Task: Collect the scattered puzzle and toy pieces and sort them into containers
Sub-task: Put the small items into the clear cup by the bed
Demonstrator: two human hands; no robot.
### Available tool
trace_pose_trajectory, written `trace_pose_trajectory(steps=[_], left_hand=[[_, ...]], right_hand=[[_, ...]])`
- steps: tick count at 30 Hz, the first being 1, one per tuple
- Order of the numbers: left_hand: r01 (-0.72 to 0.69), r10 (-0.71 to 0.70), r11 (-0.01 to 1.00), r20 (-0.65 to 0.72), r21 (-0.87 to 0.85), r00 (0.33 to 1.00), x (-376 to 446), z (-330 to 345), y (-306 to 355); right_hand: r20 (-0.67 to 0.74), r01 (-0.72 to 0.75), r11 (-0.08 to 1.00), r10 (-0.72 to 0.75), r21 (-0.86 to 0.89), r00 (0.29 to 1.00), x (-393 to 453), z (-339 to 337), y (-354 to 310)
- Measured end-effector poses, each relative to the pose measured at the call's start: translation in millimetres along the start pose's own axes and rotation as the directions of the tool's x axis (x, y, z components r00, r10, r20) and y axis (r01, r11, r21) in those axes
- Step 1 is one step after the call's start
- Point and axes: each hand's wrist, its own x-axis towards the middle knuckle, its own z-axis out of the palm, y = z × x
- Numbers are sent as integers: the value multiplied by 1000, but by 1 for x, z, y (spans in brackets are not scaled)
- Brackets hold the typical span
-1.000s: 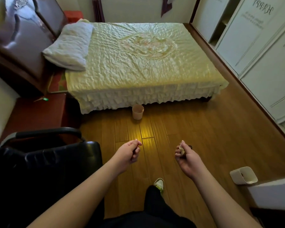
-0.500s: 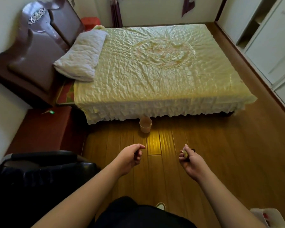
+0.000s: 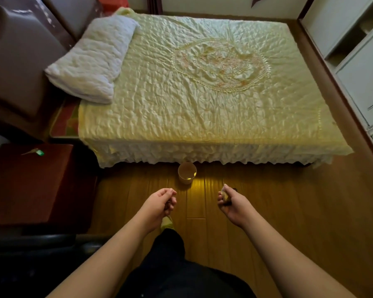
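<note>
Near the cup by the bed, now closer: right hand pinches a pale piece; left hand curled, contents indiscernible; drop-off seems imminent.

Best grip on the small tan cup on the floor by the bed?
Probably the rim of the small tan cup, from above: it stands upright, mouth open, with the bed's ruffled skirt close behind and bare wooden floor in front.

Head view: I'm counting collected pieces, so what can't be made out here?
- Right hand: its curled fingers cover most of a small yellowish piece.
- Left hand: fingers curled; whether it holds anything is hidden.
- Cup by the bed: contents too small and glare-lit.
</note>
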Motion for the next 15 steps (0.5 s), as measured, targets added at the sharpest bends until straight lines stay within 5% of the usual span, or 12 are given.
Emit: trace_pose_trajectory(steps=[8, 15], left_hand=[[49, -49, 997, -12, 65, 999, 113, -16, 71], [85, -76, 987, -71, 134, 995, 230, -16, 59]], right_hand=[[-72, -15, 995, 8, -95, 997, 112, 55, -56], [-130, -99, 978, 76, -185, 989, 258, 61, -54]])
